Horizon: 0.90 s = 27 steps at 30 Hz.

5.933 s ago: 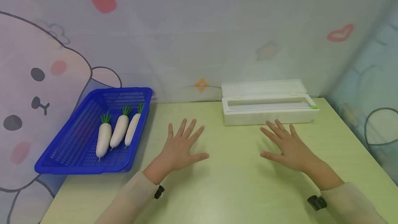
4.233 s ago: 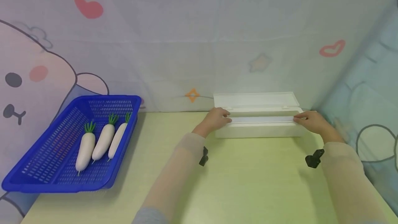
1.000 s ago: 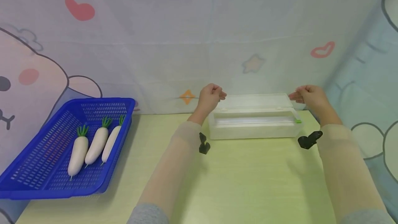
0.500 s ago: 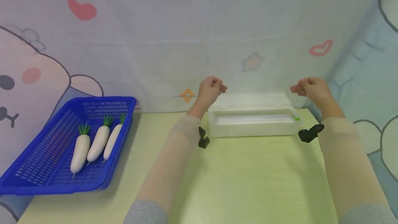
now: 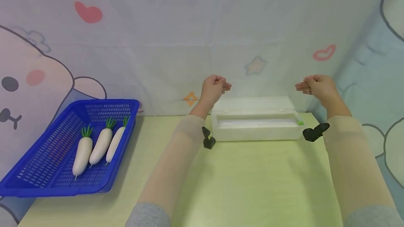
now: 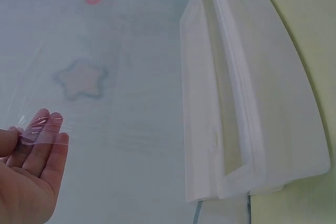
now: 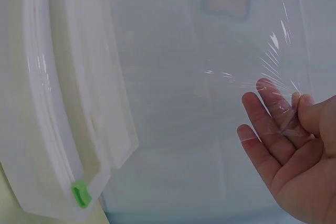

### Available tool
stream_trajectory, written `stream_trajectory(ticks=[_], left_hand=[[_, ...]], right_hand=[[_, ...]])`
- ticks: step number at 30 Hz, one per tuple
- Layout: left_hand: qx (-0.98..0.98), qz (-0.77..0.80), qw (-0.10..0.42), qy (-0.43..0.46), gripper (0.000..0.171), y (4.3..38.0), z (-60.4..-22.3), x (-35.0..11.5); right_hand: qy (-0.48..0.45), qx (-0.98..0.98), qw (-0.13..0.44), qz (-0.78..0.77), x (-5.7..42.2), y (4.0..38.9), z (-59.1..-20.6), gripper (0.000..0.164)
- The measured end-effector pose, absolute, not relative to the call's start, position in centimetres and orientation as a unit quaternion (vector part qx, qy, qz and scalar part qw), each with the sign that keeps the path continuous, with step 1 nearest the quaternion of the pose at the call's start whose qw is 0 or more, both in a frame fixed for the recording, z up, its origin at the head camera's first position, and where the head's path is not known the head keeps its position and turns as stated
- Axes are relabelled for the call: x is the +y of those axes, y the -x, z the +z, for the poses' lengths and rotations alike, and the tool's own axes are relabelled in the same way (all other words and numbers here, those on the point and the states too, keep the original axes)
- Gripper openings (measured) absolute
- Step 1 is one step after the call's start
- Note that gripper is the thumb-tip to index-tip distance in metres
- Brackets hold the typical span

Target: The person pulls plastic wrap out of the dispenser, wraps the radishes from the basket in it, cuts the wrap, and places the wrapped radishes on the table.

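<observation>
Between my two raised hands stretches a sheet of clear cling film, seen mainly by its creases and glints. My left hand pinches one corner between thumb and index finger, the other fingers extended behind the film. My right hand pinches the opposite corner likewise; the right wrist view shows the film gathering into folds at the thumb. Below and between them stands the white cling film dispenser box, its lid tipped back against the wall. A green slide cutter sits at the box's right end.
On the left of the pale green table, a blue plastic basket holds three white radishes with green tops. A patterned cloth wall rises directly behind the box, and another borders the right side.
Earlier both hands were spread over the table, then reached to the box's slot. Now they hold cling film above it, slightly higher than a second ago. The basket and box stay put.
</observation>
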<state>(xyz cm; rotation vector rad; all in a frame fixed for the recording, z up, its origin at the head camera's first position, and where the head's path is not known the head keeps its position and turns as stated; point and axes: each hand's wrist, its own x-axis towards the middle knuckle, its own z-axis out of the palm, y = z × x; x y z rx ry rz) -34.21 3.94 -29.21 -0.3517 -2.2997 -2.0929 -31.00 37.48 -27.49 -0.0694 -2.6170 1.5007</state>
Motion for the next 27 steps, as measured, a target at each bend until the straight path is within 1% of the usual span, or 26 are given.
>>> stream_trajectory(ticks=[10,14,19,24,27], left_hand=[[-0.731,-0.672,0.001,0.116,0.027,34.4,-28.2,3.9],[-0.721,-0.683,0.006,0.115,0.024,34.4,-27.8,4.1],[-0.717,-0.687,0.013,0.118,0.025,34.6,-27.1,4.2],[-0.717,-0.686,0.02,0.123,0.021,34.7,-26.7,4.3],[-0.714,-0.687,0.023,0.129,0.02,34.7,-26.5,4.3]], right_hand=[[0.026,-0.867,0.071,0.493,37.4,31.3,-26.5,0.031],[0.03,-0.865,0.073,0.496,37.7,31.3,-26.0,0.027],[0.04,-0.865,0.08,0.493,37.7,31.4,-25.3,0.029],[0.039,-0.863,0.079,0.498,37.8,31.5,-24.5,0.03],[0.039,-0.864,0.077,0.497,37.9,31.5,-24.1,0.037]])
